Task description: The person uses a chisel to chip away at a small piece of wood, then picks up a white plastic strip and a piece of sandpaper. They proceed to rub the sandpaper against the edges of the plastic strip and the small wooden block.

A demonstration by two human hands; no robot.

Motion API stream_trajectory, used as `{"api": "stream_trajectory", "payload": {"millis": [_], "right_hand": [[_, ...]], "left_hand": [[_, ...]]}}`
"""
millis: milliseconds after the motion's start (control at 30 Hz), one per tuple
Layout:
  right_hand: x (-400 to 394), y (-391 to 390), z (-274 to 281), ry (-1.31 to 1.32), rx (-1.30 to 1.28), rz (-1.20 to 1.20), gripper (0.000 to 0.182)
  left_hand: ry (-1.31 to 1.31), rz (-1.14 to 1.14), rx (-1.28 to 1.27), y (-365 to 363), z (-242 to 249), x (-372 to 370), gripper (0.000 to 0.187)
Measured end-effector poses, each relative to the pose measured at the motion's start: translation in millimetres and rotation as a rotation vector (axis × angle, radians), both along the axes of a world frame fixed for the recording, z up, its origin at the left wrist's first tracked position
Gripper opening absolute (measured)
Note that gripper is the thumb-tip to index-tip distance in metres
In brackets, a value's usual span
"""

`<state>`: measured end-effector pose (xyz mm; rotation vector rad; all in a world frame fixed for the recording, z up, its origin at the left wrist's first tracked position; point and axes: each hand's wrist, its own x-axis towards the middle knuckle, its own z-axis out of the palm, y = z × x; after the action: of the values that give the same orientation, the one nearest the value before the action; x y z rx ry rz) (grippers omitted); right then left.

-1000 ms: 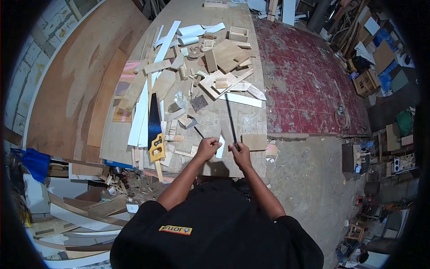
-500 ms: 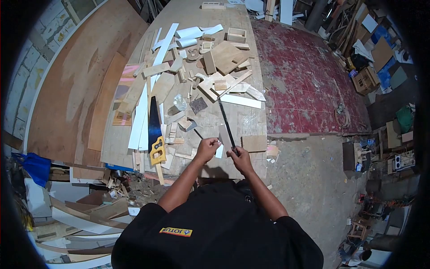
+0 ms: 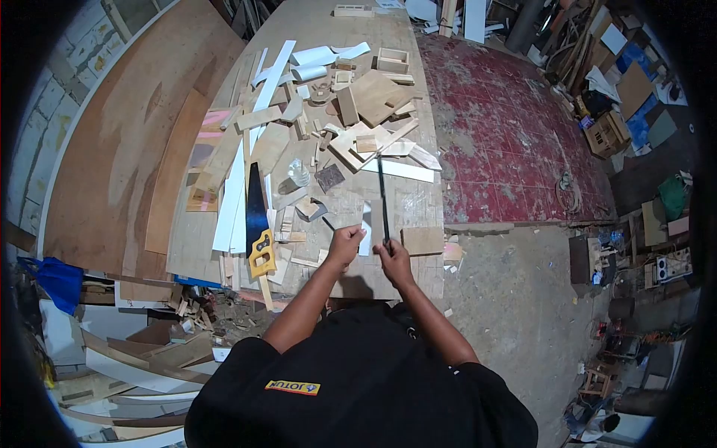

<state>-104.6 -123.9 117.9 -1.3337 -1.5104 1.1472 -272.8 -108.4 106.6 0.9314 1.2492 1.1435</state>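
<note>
- The workbench (image 3: 418,213) ends at its right edge beside bare concrete floor (image 3: 508,299); its near edge lies just under both hands.
- Two small open wooden boxes (image 3: 395,59) sit at upper centre; their contents cannot be told.
- The right hand (image 3: 393,257) is clenched on a long dark rod (image 3: 382,196), its long axis pointing up-frame.
- The left hand (image 3: 345,245) pinches a white strip (image 3: 365,233), centre frame.
- A handsaw (image 3: 258,216) lies left.

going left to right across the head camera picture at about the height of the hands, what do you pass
Blue bag → yellow-handled handsaw → left hand gripping a white piece → right hand holding a long dark file → small plywood square → dark box on the floor.
</note>
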Motion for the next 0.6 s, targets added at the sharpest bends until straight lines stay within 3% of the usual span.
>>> {"api": "stream_trajectory", "payload": {"millis": [100, 233, 333, 367, 433, 500, 567, 600], "right_hand": [[-1, -14, 1, 0.069, -0.094, 0.041, 0.016], [0, 12, -1, 0.036, 0.06, -0.067, 0.015], [6, 49, -18, 0.149, -0.125, -0.208, 0.011], [7, 58, -26, 0.188, -0.136, -0.236, 0.012], [8, 63, -29, 0.083, -0.128, -0.236, 0.014], [8, 52, -28, 0.037, -0.307, -0.177, 0.012], [14, 44, -81, -0.152, -0.194, -0.117, 0.017], [14, 36, -81, -0.252, -0.2, -0.116, 0.018]], "left_hand": [[-0.181, 0.051, -0.045, 4, 15, 0, 0.021], [0.153, -0.042, 0.024, -11, 29, 13, 0.022], [0.192, -0.093, -0.003, -15, 4, 15, 0.02], [0.055, -0.056, -0.071, -14, -12, 13, 0.019], [-0.082, -0.008, -0.137, -15, -20, 6, 0.019], [-0.274, 0.106, -0.346, -20, -25, -3, 0.025], [-0.203, 0.164, -0.28, -26, -35, -14, 0.021], [-0.259, 0.173, -0.35, -30, -34, -22, 0.02]]}}
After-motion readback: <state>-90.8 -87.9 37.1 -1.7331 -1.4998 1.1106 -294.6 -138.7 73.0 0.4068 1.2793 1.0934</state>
